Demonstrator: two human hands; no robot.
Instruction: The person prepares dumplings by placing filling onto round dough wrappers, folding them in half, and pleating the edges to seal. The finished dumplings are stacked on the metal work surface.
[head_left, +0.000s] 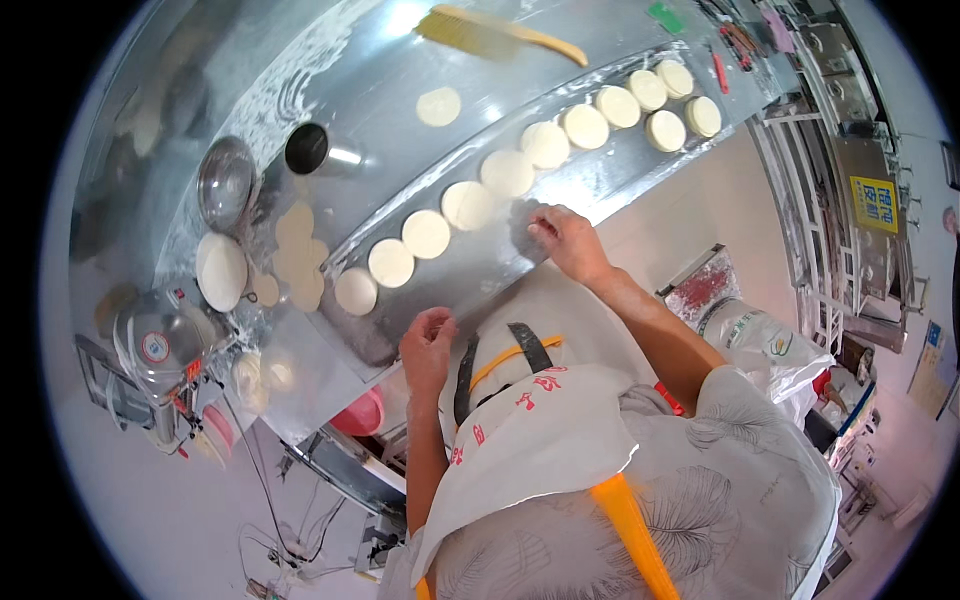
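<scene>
Both of my hands, dusted with flour, are held near the front edge of a long metal work surface (480, 262). My right hand (568, 241) hovers by the edge with its fingers loosely bent, and nothing shows in it. Lower and to the left is my left hand (427, 349), fingers half curled, with no object visible in them. A diagonal row of pale dough rounds (426, 234) runs along the surface just beyond my hands. Towards the far right end the rounds look thicker, like small stacks (545, 145). One round (507, 173) in mid-row appears blurred.
Behind the row lie a single dough round (439, 106) and a wooden-handled bench brush (465, 31). A metal cup (307, 150), a metal bowl (225, 184) and flat dough pieces (298, 259) sit left, near a machine (161, 345). A pink basin (358, 414) stands below the edge.
</scene>
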